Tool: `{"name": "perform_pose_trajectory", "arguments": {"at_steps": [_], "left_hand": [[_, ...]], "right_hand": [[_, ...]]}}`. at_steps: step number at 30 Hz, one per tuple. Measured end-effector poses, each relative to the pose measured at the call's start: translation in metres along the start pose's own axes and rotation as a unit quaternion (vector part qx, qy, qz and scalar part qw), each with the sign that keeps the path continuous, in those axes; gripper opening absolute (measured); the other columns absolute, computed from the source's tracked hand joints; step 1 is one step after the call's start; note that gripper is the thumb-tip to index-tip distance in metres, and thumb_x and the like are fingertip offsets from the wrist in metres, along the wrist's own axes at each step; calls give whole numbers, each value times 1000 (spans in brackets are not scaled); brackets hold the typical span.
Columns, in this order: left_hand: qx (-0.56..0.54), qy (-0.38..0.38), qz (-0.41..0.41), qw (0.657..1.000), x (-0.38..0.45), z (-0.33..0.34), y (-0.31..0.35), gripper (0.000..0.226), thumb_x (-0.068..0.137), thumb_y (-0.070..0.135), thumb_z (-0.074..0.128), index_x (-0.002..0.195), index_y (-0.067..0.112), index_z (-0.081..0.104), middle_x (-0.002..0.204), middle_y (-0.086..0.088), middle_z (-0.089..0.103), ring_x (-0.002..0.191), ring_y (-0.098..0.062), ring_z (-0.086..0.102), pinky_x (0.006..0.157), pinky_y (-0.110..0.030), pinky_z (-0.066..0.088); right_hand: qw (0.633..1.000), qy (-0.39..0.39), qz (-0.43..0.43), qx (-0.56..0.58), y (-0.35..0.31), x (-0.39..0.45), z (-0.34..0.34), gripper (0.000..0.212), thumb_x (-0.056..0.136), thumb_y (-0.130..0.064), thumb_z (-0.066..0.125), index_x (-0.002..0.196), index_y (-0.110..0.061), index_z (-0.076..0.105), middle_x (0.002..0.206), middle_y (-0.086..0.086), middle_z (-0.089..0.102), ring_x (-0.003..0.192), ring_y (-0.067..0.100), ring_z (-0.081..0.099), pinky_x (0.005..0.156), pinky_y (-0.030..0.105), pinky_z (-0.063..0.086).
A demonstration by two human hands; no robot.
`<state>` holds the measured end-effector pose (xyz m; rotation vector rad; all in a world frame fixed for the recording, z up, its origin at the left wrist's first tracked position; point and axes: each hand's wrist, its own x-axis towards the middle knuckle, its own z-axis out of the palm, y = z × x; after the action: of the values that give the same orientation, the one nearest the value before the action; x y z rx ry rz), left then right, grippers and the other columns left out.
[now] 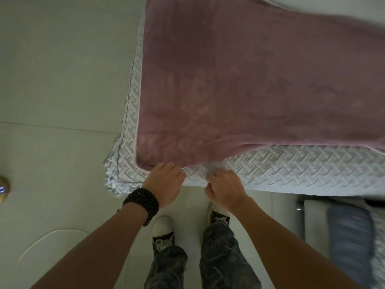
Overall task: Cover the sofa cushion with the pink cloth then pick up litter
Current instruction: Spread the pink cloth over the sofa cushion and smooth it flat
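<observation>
The pink cloth (250, 84) lies spread flat over the sofa cushion (291, 165), a pale cushion with a woven pattern whose left and near borders still show. My left hand (164, 184), with a dark beaded bracelet on the wrist, grips the cloth's near left corner with its fingers curled under the edge. My right hand (225, 188) rests just to the right on the cushion's near edge, fingers bent over the edge; what they hold is hidden. No litter is visible.
Pale tiled floor (52, 90) stretches to the left. A round brass-coloured object (3, 188) sits at the left edge and a white oval mat (54, 243) lies at lower left. Blue and grey fabric (350, 236) sits at lower right. My feet in sneakers stand below the cushion.
</observation>
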<state>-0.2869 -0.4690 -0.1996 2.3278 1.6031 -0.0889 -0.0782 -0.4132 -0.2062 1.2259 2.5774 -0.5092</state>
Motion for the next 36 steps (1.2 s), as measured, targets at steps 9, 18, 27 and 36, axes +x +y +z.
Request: {"name": "perform_pose_trajectory", "arguments": {"at_steps": [9,18,27,36], "left_hand": [[-32,53,-134,989,68,-4,2,40,78,21,62,115,16,48,99,-7,52,86,-27,49,71,-42,49],[-32,3,-75,997,65,-20,1,7,84,7,64,88,12,64,86,-5,58,77,-22,53,67,-35,49],[-68,-180,-105,976,40,8,20,33,88,33,57,115,17,50,117,-4,44,108,-22,44,80,-38,52],[-111,-114,-26,987,107,-18,112,28,92,32,49,112,15,55,107,-4,61,97,-24,58,79,-39,51]], "right_hand": [[985,168,-15,-43,41,52,-15,49,75,-24,54,124,-22,55,115,9,54,102,27,50,86,41,38],[988,122,-98,-5,53,45,-29,28,75,-5,72,100,-16,68,95,3,67,89,26,59,80,39,43],[995,-24,-82,46,33,-7,0,38,83,-13,60,121,-17,59,116,5,56,105,23,50,90,40,43],[992,30,104,62,108,-79,-15,23,88,-11,56,110,-15,63,111,2,62,104,20,53,94,39,45]]}}
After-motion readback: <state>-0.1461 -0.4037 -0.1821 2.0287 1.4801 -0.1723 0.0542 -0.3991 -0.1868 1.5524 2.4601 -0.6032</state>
